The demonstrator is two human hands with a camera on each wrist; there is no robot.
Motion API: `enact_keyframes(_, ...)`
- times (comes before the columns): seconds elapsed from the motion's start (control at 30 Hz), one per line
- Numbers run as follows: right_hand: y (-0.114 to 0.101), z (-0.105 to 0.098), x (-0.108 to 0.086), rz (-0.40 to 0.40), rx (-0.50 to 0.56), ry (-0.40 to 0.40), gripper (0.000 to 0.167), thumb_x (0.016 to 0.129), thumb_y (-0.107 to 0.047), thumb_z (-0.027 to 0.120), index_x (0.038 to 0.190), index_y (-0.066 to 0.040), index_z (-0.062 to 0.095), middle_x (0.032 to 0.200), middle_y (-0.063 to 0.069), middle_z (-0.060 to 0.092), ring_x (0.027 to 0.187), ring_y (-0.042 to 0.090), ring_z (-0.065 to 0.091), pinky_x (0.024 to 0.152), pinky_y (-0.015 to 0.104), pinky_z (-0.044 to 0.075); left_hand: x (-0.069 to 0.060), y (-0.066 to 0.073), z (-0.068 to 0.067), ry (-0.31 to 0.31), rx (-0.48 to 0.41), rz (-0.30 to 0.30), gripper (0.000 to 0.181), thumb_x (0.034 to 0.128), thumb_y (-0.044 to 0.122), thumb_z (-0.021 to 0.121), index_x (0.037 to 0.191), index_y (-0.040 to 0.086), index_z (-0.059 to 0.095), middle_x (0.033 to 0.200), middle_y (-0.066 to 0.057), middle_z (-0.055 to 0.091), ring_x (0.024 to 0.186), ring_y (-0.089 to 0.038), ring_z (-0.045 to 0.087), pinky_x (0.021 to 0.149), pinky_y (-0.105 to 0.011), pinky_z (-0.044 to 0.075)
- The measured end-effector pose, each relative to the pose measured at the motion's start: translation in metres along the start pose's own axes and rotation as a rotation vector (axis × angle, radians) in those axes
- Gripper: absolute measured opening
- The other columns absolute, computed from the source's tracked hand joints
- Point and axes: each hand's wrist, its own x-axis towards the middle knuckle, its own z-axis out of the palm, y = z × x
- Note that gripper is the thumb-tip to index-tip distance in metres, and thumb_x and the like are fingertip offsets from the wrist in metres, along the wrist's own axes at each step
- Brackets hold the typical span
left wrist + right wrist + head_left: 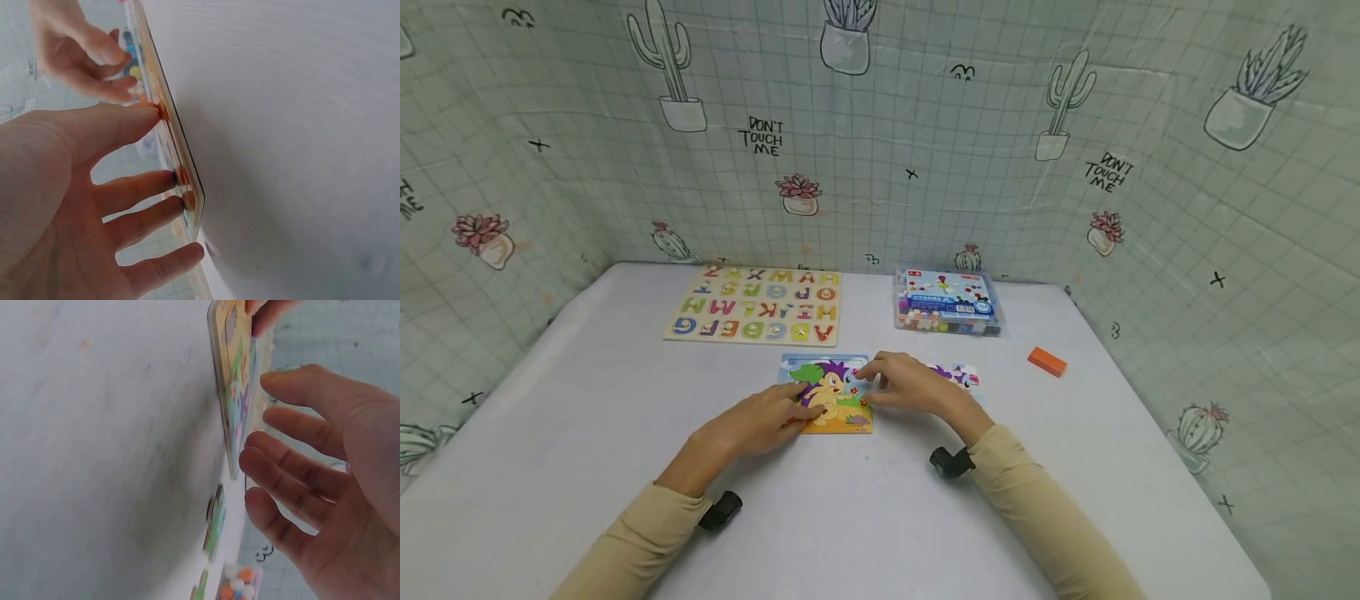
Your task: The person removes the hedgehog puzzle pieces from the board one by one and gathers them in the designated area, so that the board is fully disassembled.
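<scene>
A jigsaw board (848, 419) with a purple-haired cartoon animal lies flat on the white table. My left hand (766, 421) rests its fingertips on the picture's left part; in the left wrist view the thumb and fingers of this left hand (75, 181) are spread along the board's edge (195, 203). Over the board's right edge hovers my right hand (913, 385), fingers loosely bent. The right wrist view has this right hand (325, 462) with nothing in its grasp, beside the board (231, 381). Loose puzzle pieces (962, 375), partly hidden by my right hand, lie right of the board.
Behind the puzzle on the left lies a wooden alphabet board (756, 304). A clear plastic case (947, 302) of coloured parts stands at the back right. An orange block (1047, 362) lies farther right. Patterned cloth (880, 125) hangs behind the table.
</scene>
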Motion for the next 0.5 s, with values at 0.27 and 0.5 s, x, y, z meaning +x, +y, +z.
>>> enact_keyframes(0.27,-0.014,0.008,0.027,0.004,0.001,-0.013,0.034,0.093,-0.026,0.067,0.124,-0.012,0.068,0.104,0.004,0.065,0.087,0.013,0.058,0.076,0.025,0.05,0.0,-0.001,-0.003,-0.007,0.019,0.007,0.034,0.0983,0.018,0.059,0.132,0.02,0.064,0.15,-0.024,0.043,0.138,-0.043,0.042,0.109,-0.058,0.04)
enact_keyframes(0.5,-0.024,0.015,0.042,0.005,-0.018,-0.026,0.033,0.093,-0.024,0.065,0.123,-0.012,0.068,0.101,0.004,0.065,0.081,0.011,0.053,0.073,0.022,0.047,-0.001,-0.002,-0.001,0.001,-0.006,0.028,0.033,0.0976,0.018,0.061,0.13,0.017,0.065,0.149,-0.025,0.043,0.137,-0.044,0.043,0.108,-0.058,0.041)
